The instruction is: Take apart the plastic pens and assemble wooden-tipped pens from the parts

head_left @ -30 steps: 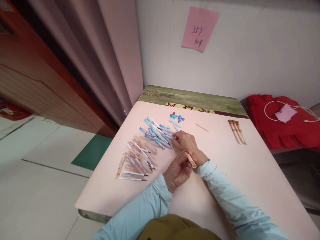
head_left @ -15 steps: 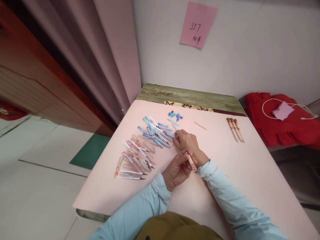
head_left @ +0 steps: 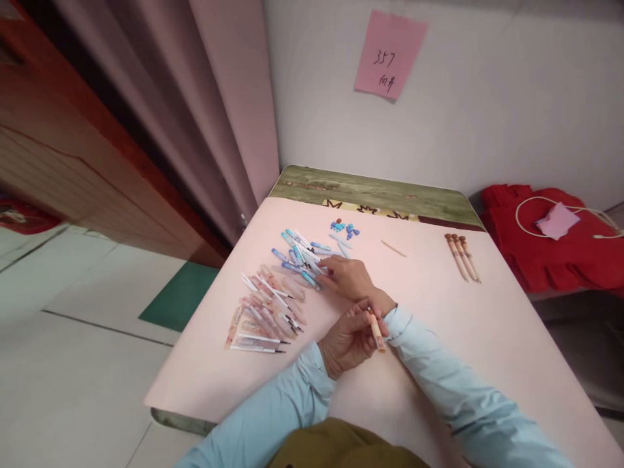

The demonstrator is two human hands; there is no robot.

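Note:
My left hand is closed round a short peach-coloured pen barrel and rests on the pink table. My right hand reaches left across it, with fingertips on the heap of blue pens. Whether those fingers grip a pen is hidden. A second heap of pink and clear pens and refills lies nearer the table's left edge.
Small blue caps lie beyond the blue heap. A thin stick and three wooden pens lie at the far right. A red cloth with a white cable sits beside the table. A pink note hangs on the wall.
My right hand has slid left, further onto the blue pens. My left hand has drawn slightly towards me with the peach barrel tilted more upright.

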